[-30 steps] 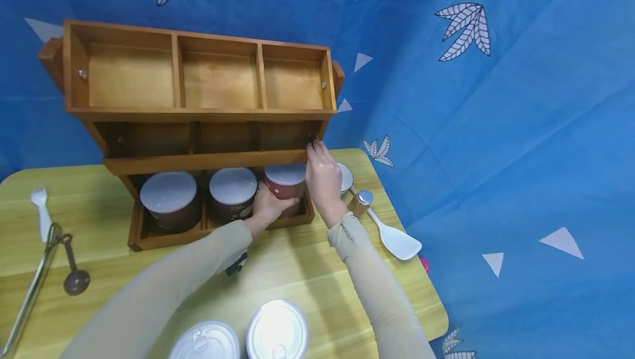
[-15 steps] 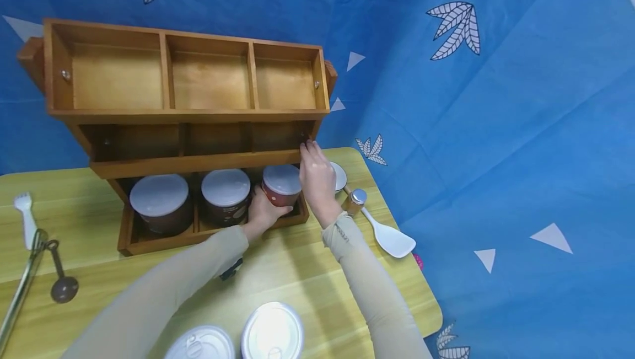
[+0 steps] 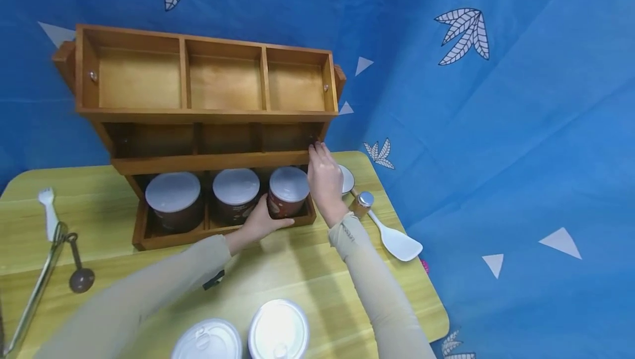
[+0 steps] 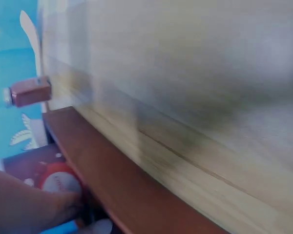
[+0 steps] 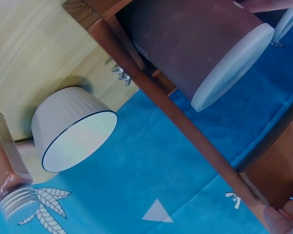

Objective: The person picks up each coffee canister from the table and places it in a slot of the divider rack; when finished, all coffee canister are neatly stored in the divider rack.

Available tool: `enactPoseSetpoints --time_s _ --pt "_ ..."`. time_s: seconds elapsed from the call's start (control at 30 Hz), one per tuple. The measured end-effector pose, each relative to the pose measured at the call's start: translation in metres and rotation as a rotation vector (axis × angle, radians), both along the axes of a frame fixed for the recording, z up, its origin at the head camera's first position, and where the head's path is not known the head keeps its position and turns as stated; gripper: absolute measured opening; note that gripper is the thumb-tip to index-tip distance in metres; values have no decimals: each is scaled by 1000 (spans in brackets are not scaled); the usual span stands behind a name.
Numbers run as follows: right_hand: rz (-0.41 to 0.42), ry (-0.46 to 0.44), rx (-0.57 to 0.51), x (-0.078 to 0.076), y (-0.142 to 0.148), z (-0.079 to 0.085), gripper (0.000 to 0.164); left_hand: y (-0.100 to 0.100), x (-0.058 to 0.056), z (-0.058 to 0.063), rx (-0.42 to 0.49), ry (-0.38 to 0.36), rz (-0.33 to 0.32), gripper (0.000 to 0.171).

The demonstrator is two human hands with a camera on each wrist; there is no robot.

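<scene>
A tiered wooden shelf (image 3: 213, 163) stands against the blue cloth. In the right compartment of its bottom tier sits a dark red canister (image 3: 286, 196) with a pale lid. My left hand (image 3: 259, 221) holds that canister, fingers at its left side and thumb across its lower front; the far fingertips are hidden. The thumb (image 4: 63, 204) lies against it in the left wrist view. My right hand (image 3: 324, 177) grips the shelf's right side at the middle tier, with fingertips and thumb on the wood in the right wrist view. Two more lidded canisters, a left one (image 3: 173, 199) and a middle one (image 3: 236, 193), fill the other bottom compartments.
Right of the shelf are a white cup (image 5: 73, 129), a small jar (image 3: 362, 203) and a white spatula (image 3: 399, 243). A white fork (image 3: 48, 213), a whisk (image 3: 37, 293) and a brown ladle (image 3: 81, 279) lie left. Two cans (image 3: 278, 328) stand at the front.
The right canister has come down upright into its compartment, and my left hand has lowered with it, slightly toward me. My right hand stays at the shelf's side. The head view has shifted slightly.
</scene>
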State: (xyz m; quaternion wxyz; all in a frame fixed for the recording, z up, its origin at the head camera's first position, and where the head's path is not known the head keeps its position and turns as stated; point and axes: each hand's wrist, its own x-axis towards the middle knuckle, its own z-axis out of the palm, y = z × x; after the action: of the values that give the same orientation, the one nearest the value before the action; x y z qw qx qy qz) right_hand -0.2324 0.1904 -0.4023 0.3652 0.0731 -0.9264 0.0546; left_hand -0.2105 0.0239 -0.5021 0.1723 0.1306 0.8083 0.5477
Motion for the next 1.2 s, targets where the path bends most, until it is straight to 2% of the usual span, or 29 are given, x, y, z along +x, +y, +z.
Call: enactPoseSetpoints --time_s 0.1,0.17,0.27,0.37,0.47,0.63,0.77,0.87,1.0,1.07,1.2 --pt "2 -5 -14 0 2 -1 24 -18 13 9 -34 -73 -96 104" --pt "7 -9 -20 -1 4 -3 25 -35 19 14 -34 -67 -181 104" --pt "13 -23 -27 0 7 -6 25 -66 26 19 -47 23 -276 104" --pt "-1 -45 -31 2 10 -10 24 -97 33 20 -88 123 -307 107" --pt "-17 -66 -34 5 13 -11 25 -124 46 18 -118 159 -302 109" --pt "-22 -75 -37 9 18 -12 26 -160 80 16 -121 216 -271 110" --pt "-16 -71 -41 10 22 -13 26 -187 105 12 -159 277 -200 110" --pt "-11 -70 -42 12 24 -13 26 -205 127 4 -203 300 -147 112" --pt "4 -71 -51 14 27 -11 26 -213 165 -17 -229 306 -147 116" --pt "10 -71 -60 14 27 -9 26 -211 183 -28 -207 280 -160 117" --pt "22 -67 -75 12 24 -5 27 -202 209 -46 -148 215 -154 116"
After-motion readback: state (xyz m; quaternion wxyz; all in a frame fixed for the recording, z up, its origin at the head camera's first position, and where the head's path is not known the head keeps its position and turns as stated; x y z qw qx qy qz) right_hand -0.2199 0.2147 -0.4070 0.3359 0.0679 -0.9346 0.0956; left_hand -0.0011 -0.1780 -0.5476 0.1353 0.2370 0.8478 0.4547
